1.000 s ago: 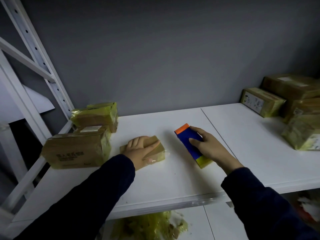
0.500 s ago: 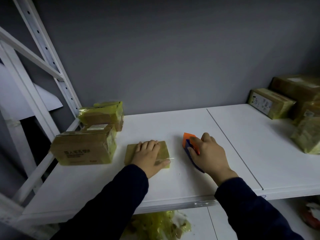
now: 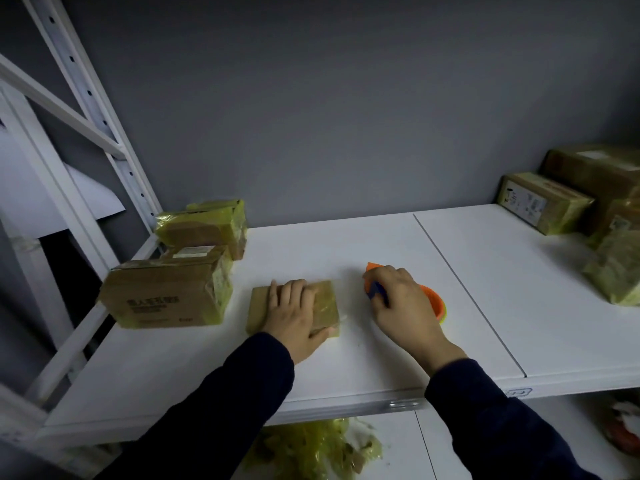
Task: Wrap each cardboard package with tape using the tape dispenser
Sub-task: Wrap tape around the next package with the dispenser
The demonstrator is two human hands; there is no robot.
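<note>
Small flat package (image 3: 258, 306) at mid-shelf, pinned under left hand (image 3: 294, 317), fingers straight and flat on top, grip apart. Just right of it, not touching, orange-and-blue dispenser (image 3: 434, 301) low over white shelf (image 3: 346, 244), right hand (image 3: 401, 306) on top, grip curled tight round its body. Left of package, brown box (image 3: 162, 296); behind that, yellow-wrapped parcel (image 3: 204, 226). More parcels (image 3: 543, 202) at far right. Crumpled yellow film (image 3: 311, 448) on lower shelf.
</note>
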